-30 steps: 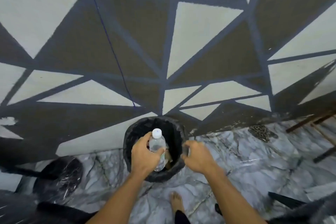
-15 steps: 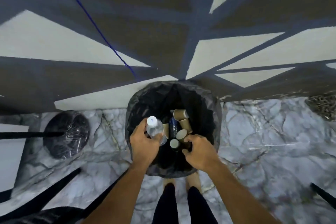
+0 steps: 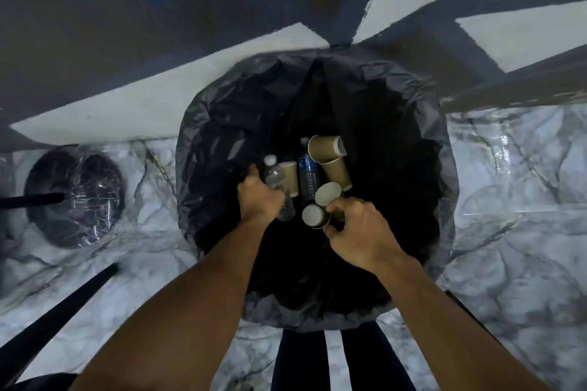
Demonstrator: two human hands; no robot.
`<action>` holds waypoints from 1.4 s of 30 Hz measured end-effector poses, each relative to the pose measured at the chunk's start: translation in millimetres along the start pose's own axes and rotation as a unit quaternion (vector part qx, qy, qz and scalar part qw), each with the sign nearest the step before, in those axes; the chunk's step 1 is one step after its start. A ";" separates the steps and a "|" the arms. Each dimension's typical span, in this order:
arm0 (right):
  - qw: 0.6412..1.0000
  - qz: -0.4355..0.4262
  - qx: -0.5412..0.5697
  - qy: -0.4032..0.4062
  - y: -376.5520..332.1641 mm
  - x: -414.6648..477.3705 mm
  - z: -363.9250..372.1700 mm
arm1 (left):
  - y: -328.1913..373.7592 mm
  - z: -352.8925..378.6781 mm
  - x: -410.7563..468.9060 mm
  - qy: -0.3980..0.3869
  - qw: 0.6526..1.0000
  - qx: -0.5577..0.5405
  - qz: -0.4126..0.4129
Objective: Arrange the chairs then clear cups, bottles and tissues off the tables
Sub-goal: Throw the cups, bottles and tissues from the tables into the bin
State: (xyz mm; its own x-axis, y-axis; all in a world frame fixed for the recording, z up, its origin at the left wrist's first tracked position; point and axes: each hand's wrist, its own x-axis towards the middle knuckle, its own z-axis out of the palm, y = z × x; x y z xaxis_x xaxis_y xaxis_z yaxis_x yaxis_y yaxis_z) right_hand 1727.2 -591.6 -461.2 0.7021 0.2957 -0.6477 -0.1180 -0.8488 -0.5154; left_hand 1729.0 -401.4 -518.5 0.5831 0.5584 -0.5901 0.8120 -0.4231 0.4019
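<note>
A bin lined with a black bag [image 3: 222, 124] fills the middle of the head view. My left hand [image 3: 259, 200] is inside its mouth, shut on a clear plastic bottle [image 3: 276, 179] with a white cap. My right hand [image 3: 359, 232] is beside it, fingers closed around brown paper cups [image 3: 313, 216], one of which shows its pale inside. Deeper in the bin lie a blue-labelled bottle [image 3: 307, 174] and more brown paper cups [image 3: 336, 170].
The bin stands against a wall [image 3: 158, 79] painted with dark and pale triangles. A round black table base [image 3: 74, 197] wrapped in film sits on the marble floor at left, with a black chair leg [image 3: 57, 301] below it. My legs [image 3: 343, 359] show under the bin.
My head has dropped closer over the bin, which now looks much larger. Both hands have gone lower into its mouth, still holding the bottle and cups.
</note>
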 end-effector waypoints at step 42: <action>0.820 0.345 0.162 0.428 53.6 -682.7 -72.0 | 147.2 -81.1 -648.4 -0.308 0.613 0.352 0.637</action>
State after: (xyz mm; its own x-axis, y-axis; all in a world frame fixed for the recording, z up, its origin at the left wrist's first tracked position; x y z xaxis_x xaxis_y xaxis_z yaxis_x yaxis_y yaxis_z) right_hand 1292.1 -870.5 -6.2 0.6096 -0.7388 -0.2874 -0.7765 -0.4835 -0.4040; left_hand 1472.5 -767.9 -19.9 0.4358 -0.8283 -0.3520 -0.6306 -0.5601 0.5372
